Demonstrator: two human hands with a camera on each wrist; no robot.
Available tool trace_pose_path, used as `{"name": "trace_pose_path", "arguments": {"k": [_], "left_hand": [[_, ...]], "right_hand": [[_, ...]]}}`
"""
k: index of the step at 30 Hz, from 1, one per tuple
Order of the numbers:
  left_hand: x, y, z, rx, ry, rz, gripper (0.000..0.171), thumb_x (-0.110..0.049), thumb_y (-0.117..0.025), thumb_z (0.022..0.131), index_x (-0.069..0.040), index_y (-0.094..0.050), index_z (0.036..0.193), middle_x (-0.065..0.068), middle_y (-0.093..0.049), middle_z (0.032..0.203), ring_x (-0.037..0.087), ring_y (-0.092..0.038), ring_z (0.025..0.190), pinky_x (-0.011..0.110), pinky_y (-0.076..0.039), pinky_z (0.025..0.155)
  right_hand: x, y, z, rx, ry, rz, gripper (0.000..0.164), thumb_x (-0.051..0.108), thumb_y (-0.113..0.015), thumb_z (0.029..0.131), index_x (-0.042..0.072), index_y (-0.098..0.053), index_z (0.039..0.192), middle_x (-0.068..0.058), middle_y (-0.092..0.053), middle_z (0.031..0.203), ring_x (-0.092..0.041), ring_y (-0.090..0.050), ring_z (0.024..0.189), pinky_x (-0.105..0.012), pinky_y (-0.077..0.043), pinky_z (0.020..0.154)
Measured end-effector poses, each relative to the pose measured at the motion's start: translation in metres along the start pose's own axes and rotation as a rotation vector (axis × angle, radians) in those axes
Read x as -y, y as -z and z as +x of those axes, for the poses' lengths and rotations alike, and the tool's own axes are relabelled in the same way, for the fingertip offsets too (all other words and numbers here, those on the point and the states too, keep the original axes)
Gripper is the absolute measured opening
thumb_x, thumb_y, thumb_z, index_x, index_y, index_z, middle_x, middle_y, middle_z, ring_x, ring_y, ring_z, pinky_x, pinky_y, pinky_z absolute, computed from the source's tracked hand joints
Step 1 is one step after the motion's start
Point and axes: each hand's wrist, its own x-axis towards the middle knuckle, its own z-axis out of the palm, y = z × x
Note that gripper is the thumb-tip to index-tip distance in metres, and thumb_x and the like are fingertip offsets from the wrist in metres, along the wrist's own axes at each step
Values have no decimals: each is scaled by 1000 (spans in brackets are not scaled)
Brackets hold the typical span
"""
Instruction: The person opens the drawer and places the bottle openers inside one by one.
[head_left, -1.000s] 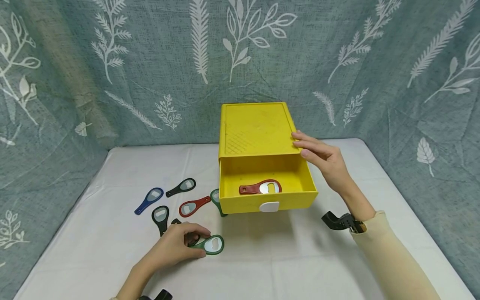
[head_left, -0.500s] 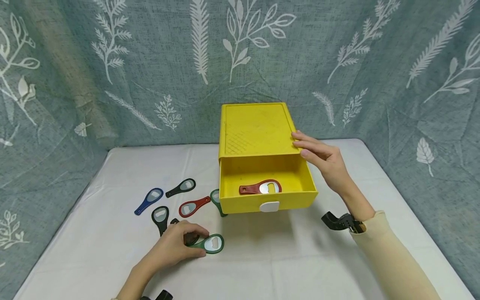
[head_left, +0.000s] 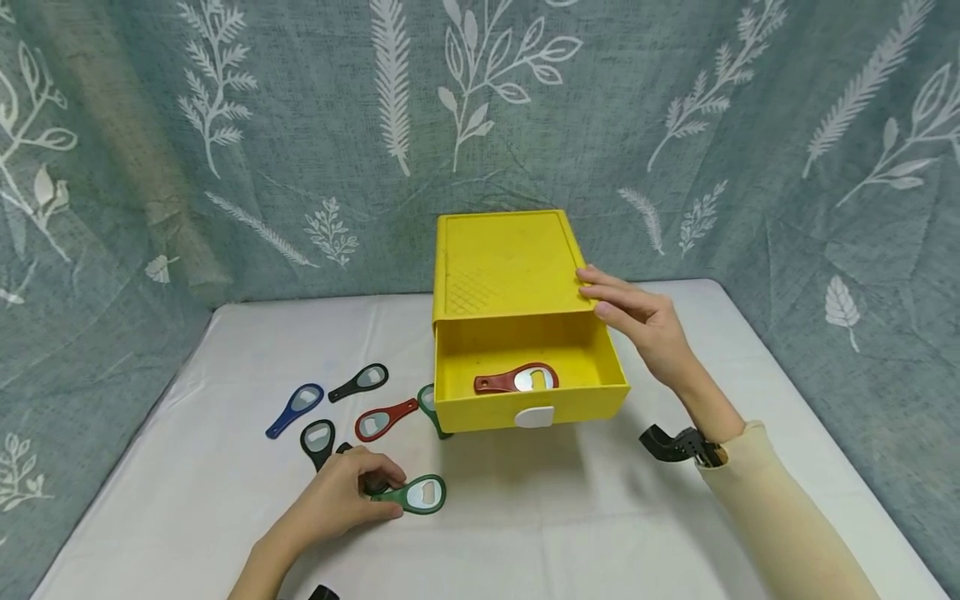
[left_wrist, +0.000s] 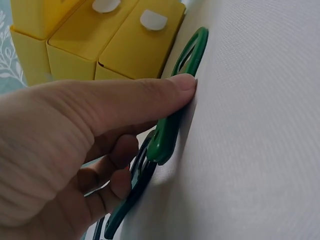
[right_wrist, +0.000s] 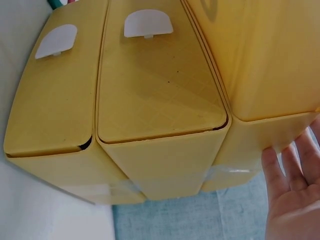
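Near the front of the table my left hand (head_left: 345,493) pinches a green bottle opener (head_left: 417,495) by its handle, the ring end pointing right. In the left wrist view my thumb lies along the green handle, and a dark bottle opener (left_wrist: 131,197) lies under its end, partly behind my fingers. My right hand (head_left: 641,323) rests with extended fingers on the right side of the yellow drawer cabinet (head_left: 510,258). Its top drawer (head_left: 465,414) stands pulled out, with a red bottle opener (head_left: 498,382) inside.
Left of the cabinet lie a blue bottle opener (head_left: 287,418), black bottle openers (head_left: 351,387) and another red bottle opener (head_left: 401,410). A second green bottle opener (head_left: 427,402) is partly hidden by the drawer. Two lower drawers (right_wrist: 160,85) are closed. A patterned curtain (head_left: 315,150) hangs behind.
The head view has shifted slightly. My left hand keeps its pinch on the green bottle opener, and my right hand stays at the cabinet's side.
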Motion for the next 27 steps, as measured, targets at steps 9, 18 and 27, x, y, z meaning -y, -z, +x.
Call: {"name": "trace_pose_path", "arguments": {"k": [9,18,27], "left_hand": [[-1,-5,-1,-27,-65,-56,31,-19,-90,71,-17,-73,96,-12,-67,91,8,-65,81,28,-55,73],[0,-5,0,-115,-140,-79,26,-18,-88,75,-13,-74,97,-11,-70,89,8,-66,76,28,-56,67],[-2,-5,-1,-157,-147,-127,25,-21,-86,78,-12,-75,99,-7,-72,93,10,-69,81,26,-57,70]], "right_hand": [[-1,0,-1,-2,-9,-18,29,-7,-52,99,-10,-62,125,-19,-48,144,-31,-30,142,-41,-32,110],[0,0,0,-2,-14,-8,28,-5,-53,99,-9,-63,125,-19,-48,144,-31,-30,141,-41,-33,109],[0,-1,1,2,-5,-19,28,-4,-54,99,-9,-63,125,-19,-47,144,-31,-30,142,-42,-33,110]]}}
